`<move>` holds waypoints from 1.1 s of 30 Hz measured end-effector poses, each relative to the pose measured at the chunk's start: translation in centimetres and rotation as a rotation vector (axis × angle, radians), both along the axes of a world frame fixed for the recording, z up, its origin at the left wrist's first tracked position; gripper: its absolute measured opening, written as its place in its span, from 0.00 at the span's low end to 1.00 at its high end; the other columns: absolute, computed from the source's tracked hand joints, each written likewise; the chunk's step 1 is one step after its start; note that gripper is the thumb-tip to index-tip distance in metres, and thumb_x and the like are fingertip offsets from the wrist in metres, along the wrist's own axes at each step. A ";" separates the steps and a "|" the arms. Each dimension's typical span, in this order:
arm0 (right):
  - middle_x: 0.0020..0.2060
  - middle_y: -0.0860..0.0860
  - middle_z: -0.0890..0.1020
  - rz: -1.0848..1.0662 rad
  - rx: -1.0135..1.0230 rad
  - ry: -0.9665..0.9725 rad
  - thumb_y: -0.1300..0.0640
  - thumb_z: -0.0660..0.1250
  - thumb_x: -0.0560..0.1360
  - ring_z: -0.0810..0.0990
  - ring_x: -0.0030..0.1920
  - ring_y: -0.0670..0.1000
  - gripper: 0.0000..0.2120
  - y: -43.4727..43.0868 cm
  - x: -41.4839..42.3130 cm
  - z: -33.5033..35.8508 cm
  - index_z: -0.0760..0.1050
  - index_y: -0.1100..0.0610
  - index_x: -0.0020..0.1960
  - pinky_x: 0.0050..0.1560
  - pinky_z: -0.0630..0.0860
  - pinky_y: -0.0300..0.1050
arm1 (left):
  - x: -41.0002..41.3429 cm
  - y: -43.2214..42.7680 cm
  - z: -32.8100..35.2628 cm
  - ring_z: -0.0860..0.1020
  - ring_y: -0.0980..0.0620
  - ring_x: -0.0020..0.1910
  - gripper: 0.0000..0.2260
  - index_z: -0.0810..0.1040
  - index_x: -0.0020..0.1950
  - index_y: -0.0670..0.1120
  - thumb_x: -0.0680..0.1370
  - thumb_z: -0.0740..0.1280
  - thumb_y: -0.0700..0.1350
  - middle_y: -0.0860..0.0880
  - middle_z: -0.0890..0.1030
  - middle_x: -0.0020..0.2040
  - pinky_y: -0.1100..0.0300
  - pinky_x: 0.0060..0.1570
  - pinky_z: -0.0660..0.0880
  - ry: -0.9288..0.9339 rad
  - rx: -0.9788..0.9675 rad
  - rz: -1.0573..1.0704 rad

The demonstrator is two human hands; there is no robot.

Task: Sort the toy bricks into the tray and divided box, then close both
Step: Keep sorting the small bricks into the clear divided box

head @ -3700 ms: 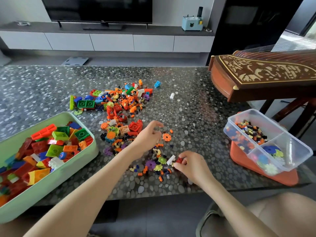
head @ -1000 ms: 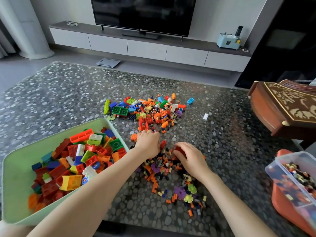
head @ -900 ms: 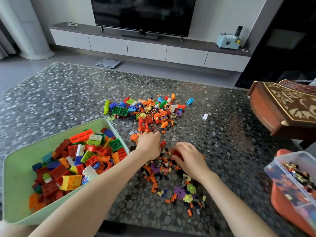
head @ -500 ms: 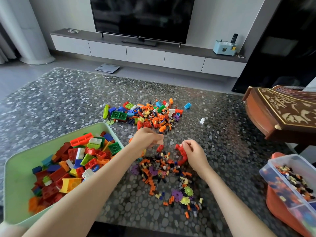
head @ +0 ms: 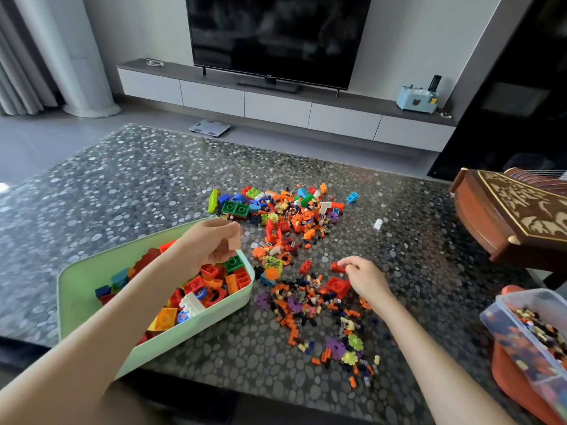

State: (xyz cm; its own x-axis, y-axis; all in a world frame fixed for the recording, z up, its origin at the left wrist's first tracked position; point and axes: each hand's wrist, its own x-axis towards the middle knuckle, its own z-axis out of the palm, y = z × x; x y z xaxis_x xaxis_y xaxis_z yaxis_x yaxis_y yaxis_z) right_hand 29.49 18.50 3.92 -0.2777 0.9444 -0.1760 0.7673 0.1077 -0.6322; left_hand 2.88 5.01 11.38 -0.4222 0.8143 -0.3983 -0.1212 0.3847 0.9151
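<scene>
- Grip: left hand (head: 211, 243) pinches a pale brick (head: 230, 241), now moved over the green tray (head: 76, 280) at 9 o'clock, ready to drop.
- Other grip: right hand (head: 363, 279) pinches a red brick (head: 337, 266) at the pile (head: 294, 305).
- At 4 o'clock waits the divided box (head: 497, 320).

I see a pebble-patterned table (head: 138, 194). On it sit a green tray (head: 76, 286) at near left and loose bricks (head: 294, 216) across the middle. A clear box (head: 498, 325) rests on an orange lid (head: 512, 384) at the right edge.
</scene>
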 end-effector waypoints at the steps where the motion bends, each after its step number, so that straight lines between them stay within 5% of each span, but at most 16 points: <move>1: 0.45 0.44 0.79 0.072 0.011 -0.109 0.50 0.58 0.79 0.77 0.38 0.46 0.12 -0.2 0.0 -0.1 0.76 0.48 0.58 0.34 0.70 0.41 | -0.3 -0.4 -0.1 0.77 0.50 0.37 0.11 0.76 0.58 0.42 0.79 0.65 0.46 0.43 0.79 0.45 0.66 0.26 0.75 0.003 -0.005 0.003; 4: 0.57 0.44 0.77 0.201 0.068 -0.398 0.34 0.63 0.72 0.77 0.53 0.47 0.21 -0.6 0.0 -0.5 0.74 0.44 0.60 0.38 0.71 0.40 | -0.6 -0.9 -0.5 0.77 0.50 0.37 0.12 0.76 0.58 0.42 0.79 0.65 0.47 0.42 0.79 0.47 0.65 0.29 0.75 0.048 -0.022 -0.005; 9: 0.54 0.45 0.80 0.177 0.086 -0.404 0.36 0.65 0.72 0.77 0.47 0.46 0.21 -1.4 -0.4 0.1 0.74 0.47 0.59 0.37 0.72 0.39 | -0.3 -1.3 -0.6 0.77 0.50 0.37 0.13 0.76 0.59 0.42 0.78 0.65 0.48 0.42 0.79 0.47 0.65 0.28 0.74 0.041 -0.030 -0.022; 12: 0.54 0.44 0.80 0.138 0.134 -0.234 0.38 0.63 0.75 0.77 0.47 0.45 0.20 -2.4 -1.8 1.4 0.74 0.48 0.61 0.35 0.70 0.38 | -0.6 -1.8 -0.5 0.77 0.50 0.37 0.12 0.77 0.59 0.43 0.78 0.65 0.48 0.42 0.80 0.47 0.65 0.28 0.74 0.060 -0.023 -0.029; 15: 0.50 0.45 0.81 0.205 0.061 0.149 0.44 0.64 0.76 0.77 0.41 0.42 0.16 -4.6 -4.9 3.6 0.77 0.52 0.59 0.39 0.72 0.38 | -1.3 -2.5 -0.2 0.77 0.50 0.38 0.09 0.79 0.55 0.44 0.78 0.66 0.46 0.43 0.80 0.46 0.63 0.34 0.76 0.102 -0.015 -0.029; 19: 0.46 0.43 0.79 0.431 -0.040 0.341 0.51 0.66 0.76 0.77 0.42 0.43 0.15 -8.6 -9.9 6.1 0.75 0.55 0.61 0.39 0.72 0.36 | -3.3 -3.6 -0.6 0.77 0.50 0.36 0.06 0.80 0.48 0.50 0.78 0.63 0.45 0.47 0.81 0.38 0.61 0.36 0.74 0.551 -0.120 -0.145; 22: 0.55 0.49 0.78 0.546 0.113 0.226 0.54 0.69 0.75 0.76 0.53 0.47 0.17 -10.3 -13.2 5.9 0.75 0.54 0.62 0.50 0.71 0.36 | -4.9 -4.6 -1.2 0.78 0.49 0.42 0.09 0.81 0.53 0.48 0.77 0.63 0.44 0.47 0.82 0.48 0.58 0.41 0.75 0.975 -0.300 -0.303; 24: 0.58 0.52 0.78 0.560 0.123 0.212 0.57 0.69 0.74 0.76 0.57 0.50 0.17 -10.8 -14.4 5.3 0.75 0.55 0.63 0.57 0.72 0.41 | -5.4 -5.0 -1.5 0.79 0.48 0.46 0.11 0.80 0.57 0.49 0.76 0.66 0.44 0.48 0.81 0.54 0.57 0.47 0.76 1.100 -0.349 -0.318; 26: 0.58 0.53 0.79 0.541 0.089 0.258 0.60 0.67 0.76 0.77 0.57 0.49 0.16 -11.0 -14.4 5.1 0.75 0.57 0.64 0.59 0.74 0.42 | -5.2 -5.0 -1.5 0.79 0.48 0.50 0.14 0.78 0.61 0.48 0.75 0.67 0.44 0.47 0.80 0.57 0.57 0.48 0.76 1.118 -0.310 -0.282; 30: 0.53 0.51 0.82 0.327 0.179 0.363 0.64 0.63 0.78 0.78 0.48 0.43 0.12 -9.8 -11.0 4.6 0.79 0.59 0.58 0.46 0.72 0.26 | -3.0 -3.6 -0.9 0.80 0.46 0.49 0.12 0.78 0.59 0.48 0.76 0.66 0.43 0.46 0.78 0.59 0.56 0.45 0.76 1.156 -0.174 -0.176; 33: 0.52 0.50 0.82 0.090 0.268 0.241 0.61 0.62 0.79 0.78 0.46 0.44 0.11 -7.5 -6.5 3.0 0.79 0.57 0.58 0.41 0.70 0.27 | -0.2 -2.3 -0.5 0.79 0.47 0.47 0.09 0.80 0.54 0.47 0.76 0.64 0.41 0.47 0.80 0.55 0.57 0.43 0.75 1.148 -0.017 -0.123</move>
